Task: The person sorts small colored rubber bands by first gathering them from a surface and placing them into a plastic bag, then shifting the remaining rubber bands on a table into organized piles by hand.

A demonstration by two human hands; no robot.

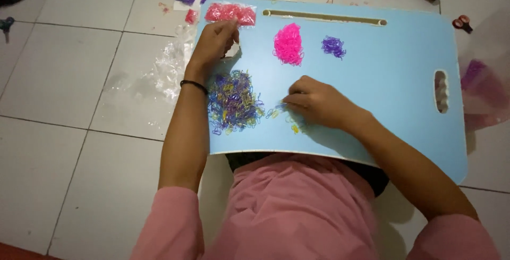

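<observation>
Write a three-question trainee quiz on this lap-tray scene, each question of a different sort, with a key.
1. True or false: the pink pile lies between the small purple pile and the left hand.
2. Which hand is over the loose bands beside the mixed pile? A) left B) right
3. Fill in: the left hand is by a clear bag of ___ bands at the blue tray corner.

Key: 1 true. 2 B, the right hand. 3 pink.

floor (64,79): white tiles | dark grout | dim light
</observation>
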